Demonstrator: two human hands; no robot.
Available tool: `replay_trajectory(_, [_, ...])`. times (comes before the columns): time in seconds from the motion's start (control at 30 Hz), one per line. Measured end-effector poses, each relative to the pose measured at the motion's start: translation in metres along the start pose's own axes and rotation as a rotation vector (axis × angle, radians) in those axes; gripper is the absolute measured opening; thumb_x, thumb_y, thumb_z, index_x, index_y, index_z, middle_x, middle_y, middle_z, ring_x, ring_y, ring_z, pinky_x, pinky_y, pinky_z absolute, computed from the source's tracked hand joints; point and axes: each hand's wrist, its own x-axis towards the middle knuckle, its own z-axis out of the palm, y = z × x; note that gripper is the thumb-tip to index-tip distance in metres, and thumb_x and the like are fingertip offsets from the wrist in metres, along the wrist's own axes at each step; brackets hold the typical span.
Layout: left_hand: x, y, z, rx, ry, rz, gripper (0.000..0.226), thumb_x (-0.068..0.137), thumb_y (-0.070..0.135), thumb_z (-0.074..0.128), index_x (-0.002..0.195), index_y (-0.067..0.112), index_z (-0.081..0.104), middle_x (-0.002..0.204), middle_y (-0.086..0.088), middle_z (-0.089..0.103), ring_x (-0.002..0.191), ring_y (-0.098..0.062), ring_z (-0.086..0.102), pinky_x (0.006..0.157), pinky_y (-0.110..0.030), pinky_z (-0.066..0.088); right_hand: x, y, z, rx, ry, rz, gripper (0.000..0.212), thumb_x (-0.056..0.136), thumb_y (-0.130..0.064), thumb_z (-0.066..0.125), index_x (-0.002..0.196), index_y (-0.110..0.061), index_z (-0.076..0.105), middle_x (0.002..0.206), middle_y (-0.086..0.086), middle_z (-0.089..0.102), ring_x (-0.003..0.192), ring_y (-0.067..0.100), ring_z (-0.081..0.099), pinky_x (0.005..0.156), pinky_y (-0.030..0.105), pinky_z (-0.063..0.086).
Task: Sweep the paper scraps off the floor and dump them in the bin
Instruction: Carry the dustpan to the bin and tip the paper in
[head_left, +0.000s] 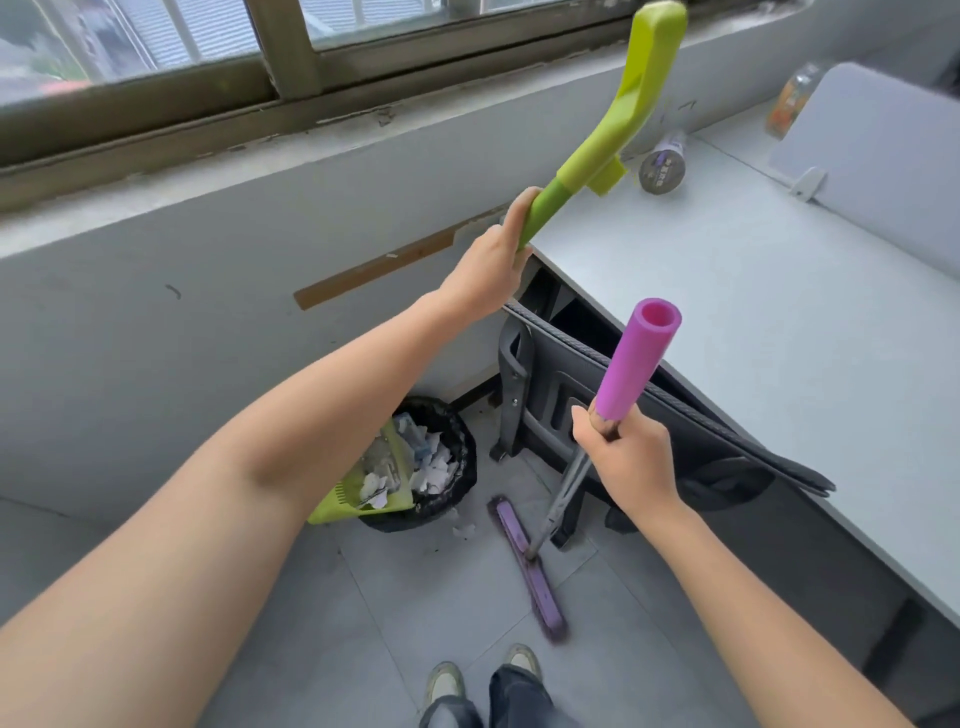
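Note:
My left hand (488, 270) grips the lime-green dustpan handle (618, 119), raised up by the desk corner. Far below, the green dustpan (358, 499) is tipped over the black-lined bin (462, 462), and white paper scraps (431, 467) lie in both. My right hand (631, 462) holds the broom's grey shaft just under its purple foam grip (636, 358). The purple broom head (530, 566) rests on the grey tiles right of the bin. A few small scraps (464, 530) lie on the floor beside the bin.
A grey desk (753, 312) fills the right side, with a tape roll (662, 169), a bottle and a divider panel (883, 156) on it. A black chair (550, 405) is tucked under the desk. The wall and window run along the left and top. My shoes (478, 680) stand on the tiles.

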Motion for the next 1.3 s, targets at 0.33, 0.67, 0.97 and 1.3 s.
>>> replay_trajectory(0.33, [-0.002,0.004,-0.005,0.034,0.16,-0.032,0.055,0.096,0.003,0.039,0.148,0.006,0.02,0.111,-0.029,0.054,0.095,-0.037,0.055,0.083,-0.038,0.044,-0.001,0.003,0.002,-0.008,-0.022,-0.049,0.028,0.085,-0.01,0.061,0.064,-0.005,0.044,0.05,0.0,0.042,0.049,0.023,0.047,0.054,0.011,0.04])
replay_trajectory(0.67, [-0.033,-0.003,0.04,-0.021,-0.08,0.029,0.049,0.096,0.001,0.041,0.142,-0.003,0.025,0.109,-0.027,0.053,0.084,-0.027,0.048,0.075,-0.027,0.034,-0.003,0.014,-0.003,0.006,0.007,-0.081,0.03,0.084,-0.01,0.063,0.061,-0.008,0.044,0.048,-0.007,0.039,0.057,0.008,0.049,0.054,0.005,0.038])
replay_trajectory(0.97, [-0.065,0.006,0.071,0.028,-0.295,0.071,0.049,0.096,0.006,0.045,0.143,0.005,0.029,0.122,-0.023,0.052,0.111,-0.034,0.051,0.097,-0.042,0.04,-0.009,0.03,-0.016,0.036,0.074,-0.163,0.03,0.079,-0.039,0.048,0.06,-0.019,0.039,0.048,0.002,0.042,0.058,0.019,0.048,0.054,0.006,0.037])
replay_trajectory(1.3, [-0.065,0.023,0.061,0.033,-0.28,0.092,0.052,0.097,0.006,0.04,0.146,0.009,0.021,0.116,-0.021,0.052,0.094,-0.025,0.048,0.083,-0.031,0.037,-0.038,0.037,-0.034,0.035,0.107,-0.06,0.044,0.079,-0.042,0.049,0.056,-0.005,0.043,0.053,0.015,0.049,0.056,0.025,0.045,0.053,0.028,0.04])
